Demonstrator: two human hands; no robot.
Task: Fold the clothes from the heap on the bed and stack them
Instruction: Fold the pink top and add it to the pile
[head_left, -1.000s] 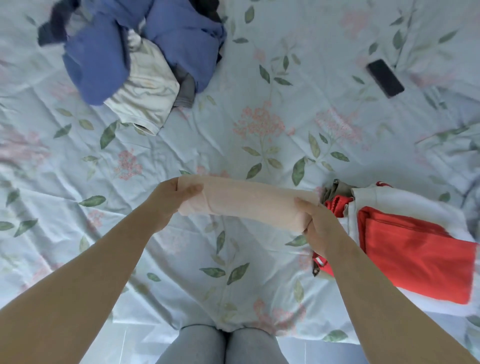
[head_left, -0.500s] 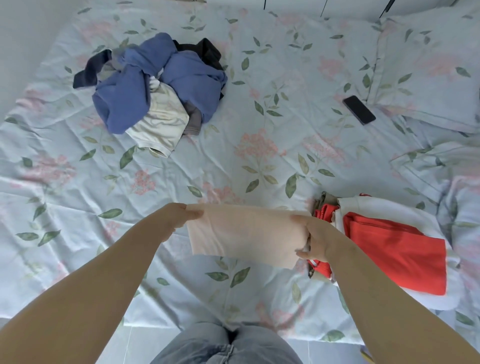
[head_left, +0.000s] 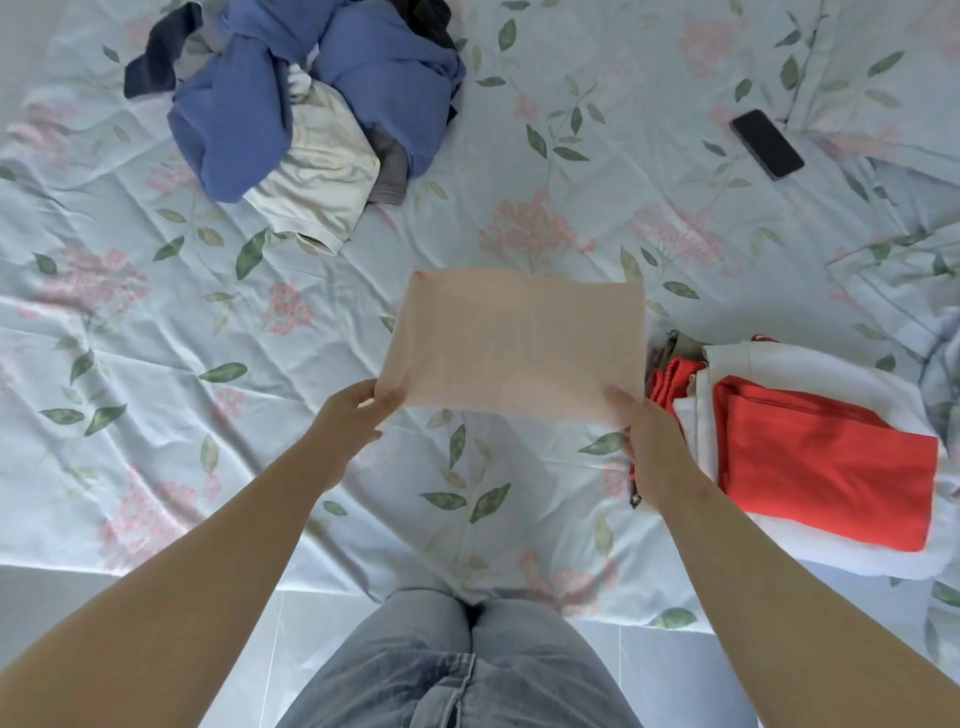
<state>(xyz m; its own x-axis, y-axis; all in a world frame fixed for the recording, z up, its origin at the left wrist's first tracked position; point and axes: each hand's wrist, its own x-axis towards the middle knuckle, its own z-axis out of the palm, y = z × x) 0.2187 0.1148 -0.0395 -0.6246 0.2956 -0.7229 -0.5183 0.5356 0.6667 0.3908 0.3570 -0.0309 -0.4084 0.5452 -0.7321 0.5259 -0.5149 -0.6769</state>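
Over bed (head_left: 156, 332): L hand (head_left: 353, 415), R hand (head_left: 647, 441) pinch pink cloth (head_left: 514, 343) corners.

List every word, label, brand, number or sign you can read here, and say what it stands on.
No readable text anywhere.
phone: screen dark, nothing shown.
peach garment: plain, no print.
folded stack and heap: no print or tag visible.
bedsheet: flowers and leaves only.

No legible text, label, brand, number or sign found. The phone (head_left: 767, 144) shows a dark screen. The bed (head_left: 156, 364) carries only a printed leaf-and-flower pattern.
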